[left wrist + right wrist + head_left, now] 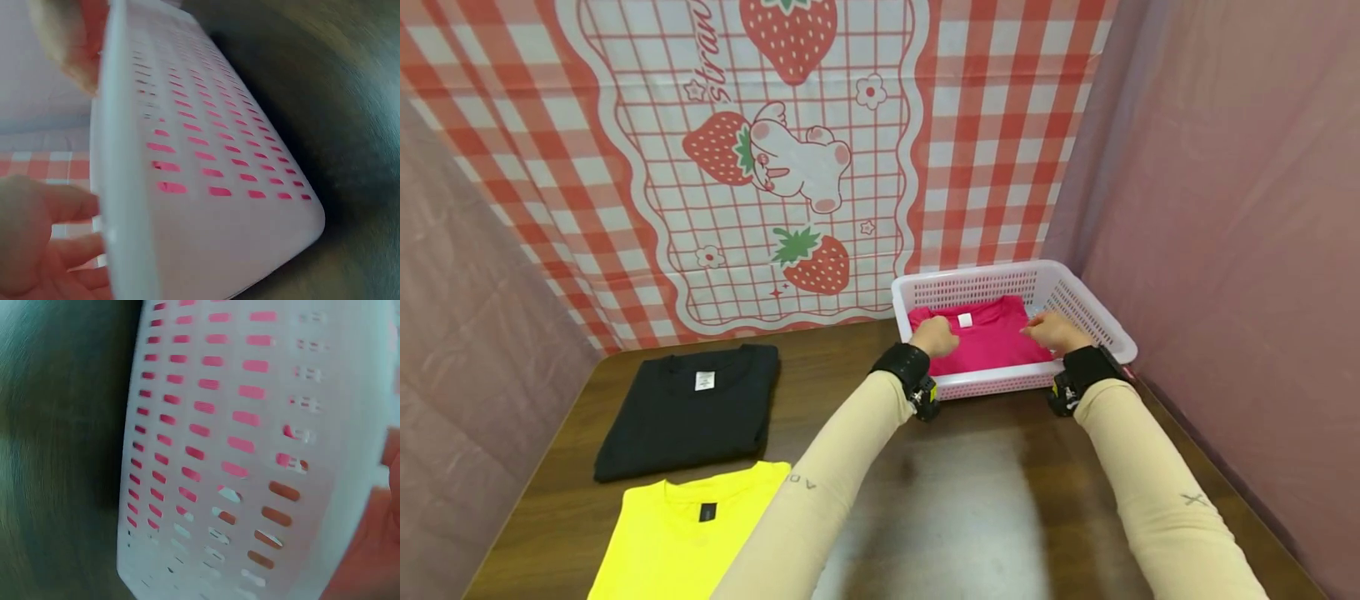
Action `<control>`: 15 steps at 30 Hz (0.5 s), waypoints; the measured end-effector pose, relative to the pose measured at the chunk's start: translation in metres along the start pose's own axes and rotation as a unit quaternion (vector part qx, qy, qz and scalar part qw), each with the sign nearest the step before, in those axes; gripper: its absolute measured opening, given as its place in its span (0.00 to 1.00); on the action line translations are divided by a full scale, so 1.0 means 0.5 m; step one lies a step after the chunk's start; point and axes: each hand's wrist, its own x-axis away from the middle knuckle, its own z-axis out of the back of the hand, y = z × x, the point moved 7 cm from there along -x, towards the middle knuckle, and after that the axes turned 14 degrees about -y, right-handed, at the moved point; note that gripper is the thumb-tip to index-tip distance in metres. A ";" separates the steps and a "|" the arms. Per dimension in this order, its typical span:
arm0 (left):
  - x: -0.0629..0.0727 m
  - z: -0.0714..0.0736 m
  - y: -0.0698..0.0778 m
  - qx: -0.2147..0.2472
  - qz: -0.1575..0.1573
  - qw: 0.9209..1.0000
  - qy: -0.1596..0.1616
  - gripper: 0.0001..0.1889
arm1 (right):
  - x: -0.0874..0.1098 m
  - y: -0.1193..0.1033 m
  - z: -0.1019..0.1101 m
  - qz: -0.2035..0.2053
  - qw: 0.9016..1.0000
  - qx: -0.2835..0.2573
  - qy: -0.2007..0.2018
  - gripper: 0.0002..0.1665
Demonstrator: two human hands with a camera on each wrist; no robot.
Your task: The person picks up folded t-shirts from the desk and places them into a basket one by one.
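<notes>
From the head view we had both arms stretched forward over the dark wooden counter to a white slotted basket that stood at its far right, close to the pink drape. Inside the basket lay a folded pink shirt, collar and white label facing the back wall. Our left hand rested on the shirt's left part and our right hand on its right part, both inside the basket with fingers bent down onto the cloth; whether they pinched the fabric or only pressed on it, we could not tell from here. On the counter's left side a folded black shirt lay nearer the wall, and a folded yellow shirt lay just in front of it, their edges almost meeting, both well apart from the basket. A red-checked cloth with strawberries hung behind. In the left wrist view the basket's outer wall filled the frame, pink showing through its slots, and our left hand's fingers appeared at the lower left beyond the rim, loosely curved, the grip itself hidden. In the right wrist view, blurred, we saw the same slotted wall with pink behind it, the counter to the left and a sliver of our right hand at the lower right edge, its hold hidden.
</notes>
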 end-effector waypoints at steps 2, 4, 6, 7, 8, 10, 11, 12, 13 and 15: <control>-0.046 -0.047 -0.006 -0.050 0.001 0.998 -0.034 0.15 | -0.080 0.048 -0.011 0.027 0.996 0.086 -0.002 0.33; -0.057 -0.080 0.002 -0.077 0.015 0.993 -0.093 0.19 | -0.136 0.081 -0.030 0.051 0.987 0.149 -0.023 0.34; -0.089 -0.124 -0.009 -0.082 0.032 0.986 -0.144 0.24 | -0.169 0.096 -0.052 0.032 0.979 0.191 -0.066 0.36; -0.095 -0.139 -0.011 -0.072 0.052 0.981 -0.172 0.25 | -0.182 0.100 -0.059 0.037 0.973 0.215 -0.070 0.38; -0.107 -0.156 -0.017 -0.068 0.063 0.979 -0.183 0.26 | -0.183 0.097 -0.064 0.040 0.969 0.231 -0.083 0.40; -0.131 -0.183 -0.030 -0.059 0.072 0.978 -0.187 0.27 | -0.179 0.089 -0.073 0.021 0.962 0.247 -0.112 0.44; -0.150 -0.199 -0.040 -0.058 0.072 0.977 -0.191 0.27 | -0.168 0.075 -0.076 0.015 0.961 0.251 -0.115 0.44; -0.174 -0.218 -0.052 -0.057 0.070 0.977 -0.192 0.26 | -0.158 0.062 -0.079 0.007 0.961 0.249 -0.119 0.44; -0.200 -0.237 -0.066 -0.056 0.069 0.977 -0.196 0.27 | -0.154 0.055 -0.082 0.002 0.959 0.255 -0.123 0.44; -0.262 -0.282 -0.097 -0.059 0.059 0.976 -0.199 0.27 | -0.145 0.045 -0.088 -0.018 0.958 0.253 -0.134 0.43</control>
